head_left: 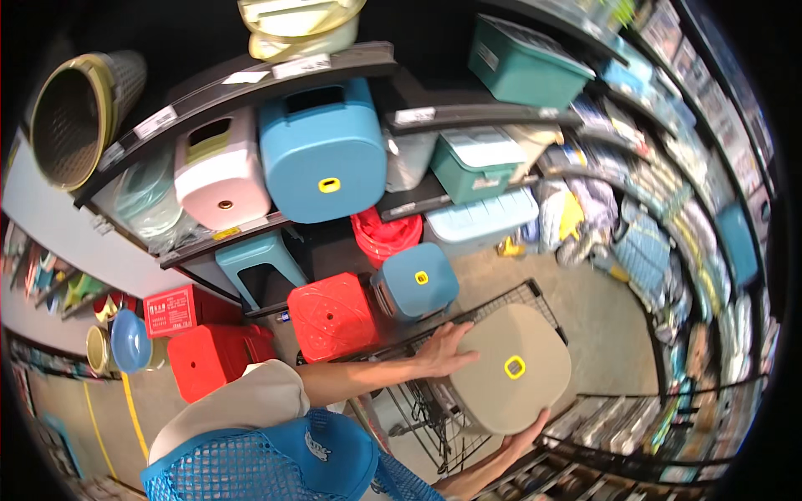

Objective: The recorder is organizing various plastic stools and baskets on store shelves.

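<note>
A beige plastic stool (489, 351), with a yellow-rimmed hole in its seat, is held between my two hands. My left hand (443, 354) lies against its left edge with fingers spread. At the lower right, my right hand (525, 433) grips the edge, its fingers partly hidden by the seat. The stool sits over or in a black wire shopping cart (429, 438); its legs are mostly hidden, so I cannot tell what they rest on. Close by, a blue stool (416, 278) and a red stool (332, 316) stand beyond the cart's rim.
Shelves ahead carry a large blue stool (326, 147), a pink stool (219, 166) and green lidded storage boxes (473, 166). More red stools (203, 360) and a red carton (169, 310) stand at left. Packed textiles (645, 238) line the right-hand shelving.
</note>
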A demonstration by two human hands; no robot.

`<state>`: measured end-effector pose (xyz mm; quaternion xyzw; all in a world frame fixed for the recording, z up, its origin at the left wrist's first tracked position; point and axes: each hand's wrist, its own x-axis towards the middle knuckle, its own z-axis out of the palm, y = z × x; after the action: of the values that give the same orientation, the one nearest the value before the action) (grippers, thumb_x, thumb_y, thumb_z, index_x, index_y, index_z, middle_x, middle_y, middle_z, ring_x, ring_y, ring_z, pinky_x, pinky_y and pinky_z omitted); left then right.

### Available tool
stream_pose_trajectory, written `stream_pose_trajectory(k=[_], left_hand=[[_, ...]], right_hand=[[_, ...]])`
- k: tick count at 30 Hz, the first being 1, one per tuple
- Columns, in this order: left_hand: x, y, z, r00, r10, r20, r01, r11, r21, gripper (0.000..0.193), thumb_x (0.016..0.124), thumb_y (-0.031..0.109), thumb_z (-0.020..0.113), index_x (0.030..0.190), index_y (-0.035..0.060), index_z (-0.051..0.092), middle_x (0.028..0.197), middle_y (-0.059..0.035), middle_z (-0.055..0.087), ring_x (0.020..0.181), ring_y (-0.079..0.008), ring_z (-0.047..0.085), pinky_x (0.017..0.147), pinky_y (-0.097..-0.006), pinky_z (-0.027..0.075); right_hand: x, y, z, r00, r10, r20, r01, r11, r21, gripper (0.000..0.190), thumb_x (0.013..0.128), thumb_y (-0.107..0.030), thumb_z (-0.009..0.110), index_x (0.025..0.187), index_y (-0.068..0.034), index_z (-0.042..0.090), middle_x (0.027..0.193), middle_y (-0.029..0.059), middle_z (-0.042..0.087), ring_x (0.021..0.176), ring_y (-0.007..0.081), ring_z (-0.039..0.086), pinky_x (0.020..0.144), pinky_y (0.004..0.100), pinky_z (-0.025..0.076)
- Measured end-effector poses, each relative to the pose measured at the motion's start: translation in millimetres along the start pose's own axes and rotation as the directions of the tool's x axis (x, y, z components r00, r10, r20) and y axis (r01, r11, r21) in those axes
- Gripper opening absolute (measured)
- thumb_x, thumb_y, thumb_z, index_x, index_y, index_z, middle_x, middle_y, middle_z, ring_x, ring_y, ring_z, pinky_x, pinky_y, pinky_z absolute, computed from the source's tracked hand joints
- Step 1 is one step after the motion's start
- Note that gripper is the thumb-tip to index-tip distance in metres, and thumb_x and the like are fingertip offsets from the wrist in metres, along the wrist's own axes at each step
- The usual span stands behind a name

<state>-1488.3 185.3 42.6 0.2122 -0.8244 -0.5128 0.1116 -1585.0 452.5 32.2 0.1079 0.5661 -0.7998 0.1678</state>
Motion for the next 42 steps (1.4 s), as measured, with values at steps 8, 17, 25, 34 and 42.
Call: stream_pose_trajectory(k=[8,17,25,34,42], left_hand=[[-41,36,-88,0.995,0.093,-0.032,-0.098,0.968,-0.230,0.059,0.085,0.035,0.058,0.130,0.0011,0.040,0.118,-0.0181,0.048,0.113,-0.0308,0.045,0.099,-0.0377,0.035],[-85,2,-202,0.973,-0.054,0.226,0.217,0.552,-0.805,0.047,0.093,0.043,0.040,0.126,0.0099,0.046,0.117,-0.0050,0.051,0.113,-0.0150,0.046,0.096,-0.0376,0.037],[-135,-52,-262,0.850,-0.170,0.499,0.517,0.079,-0.853,0.045,0.097,0.045,0.037,0.125,0.0130,0.053,0.117,-0.0046,0.059,0.105,-0.0166,0.056,0.088,-0.0376,0.046],[-176,-78,-277,0.819,-0.222,0.530,0.555,0.065,-0.830,0.040,0.095,0.036,0.047,0.124,0.0094,0.054,0.115,-0.0069,0.061,0.101,-0.0180,0.060,0.089,-0.0344,0.048],[-199,-60,-282,0.815,-0.329,0.477,0.566,0.276,-0.777,0.038,0.093,0.032,0.051,0.122,0.0067,0.054,0.116,-0.0080,0.060,0.101,-0.0180,0.060,0.086,-0.0339,0.049]], right_hand=[[-79,-47,31,0.920,-0.325,0.218,0.334,0.943,-0.004,0.058,0.094,-0.052,0.032,0.123,-0.003,0.047,0.116,0.0120,0.054,0.109,0.0216,0.053,0.089,0.0364,0.045],[-201,-64,155,0.647,-0.690,0.324,0.759,0.622,-0.193,0.034,0.091,-0.033,0.050,0.101,-0.001,0.048,0.094,0.0068,0.055,0.087,0.0140,0.053,0.077,0.0284,0.044],[-246,-30,221,0.625,-0.675,0.393,0.777,0.586,-0.229,0.045,0.086,-0.043,0.061,0.087,0.001,0.053,0.073,0.0037,0.059,0.066,0.0093,0.054,0.062,0.0225,0.044],[-248,-9,241,0.537,-0.709,0.457,0.842,0.481,-0.243,0.021,0.088,-0.018,0.057,0.084,0.003,0.056,0.085,0.0149,0.066,0.072,0.0180,0.063,0.066,0.0316,0.052],[-172,0,205,0.894,-0.325,0.308,0.424,0.835,-0.350,0.029,0.088,-0.025,0.059,0.086,0.003,0.057,0.084,0.0131,0.066,0.072,0.0166,0.063,0.065,0.0301,0.052]])
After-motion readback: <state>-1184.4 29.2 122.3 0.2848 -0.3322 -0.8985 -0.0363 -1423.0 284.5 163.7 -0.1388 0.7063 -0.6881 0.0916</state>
